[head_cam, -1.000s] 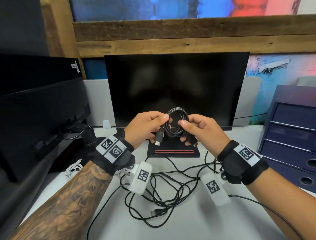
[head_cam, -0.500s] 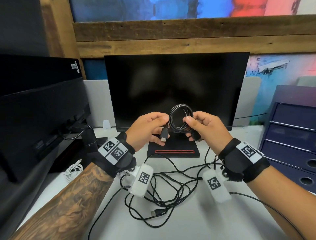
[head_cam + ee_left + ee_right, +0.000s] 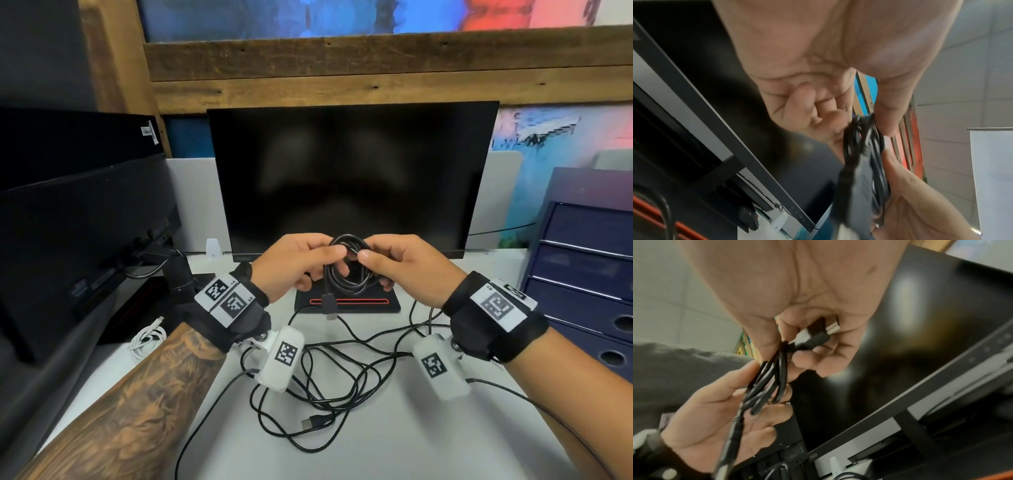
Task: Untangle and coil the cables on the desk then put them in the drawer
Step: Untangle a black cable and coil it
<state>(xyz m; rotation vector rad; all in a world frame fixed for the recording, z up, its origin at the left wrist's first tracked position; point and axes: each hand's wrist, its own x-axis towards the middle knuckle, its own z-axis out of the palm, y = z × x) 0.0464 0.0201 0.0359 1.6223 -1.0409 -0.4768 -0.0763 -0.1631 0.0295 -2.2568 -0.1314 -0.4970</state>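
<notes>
A white cable (image 3: 148, 340) lies bundled at the desk's (image 3: 376, 452) left edge. My left hand (image 3: 291, 267) pinches the left side of the coiled black cable (image 3: 346, 274), thumb and fingers curled on its loops, lifted above the desk in front of the monitor (image 3: 352, 178). One plug (image 3: 329, 305) hangs from the coil. My right hand (image 3: 407, 267) pinches its right side, the other plug (image 3: 813, 339) tucked against my palm. The tangled black cables (image 3: 329, 380) sprawl mid-desk. The blue drawer unit (image 3: 589, 260) stands at the right edge.
</notes>
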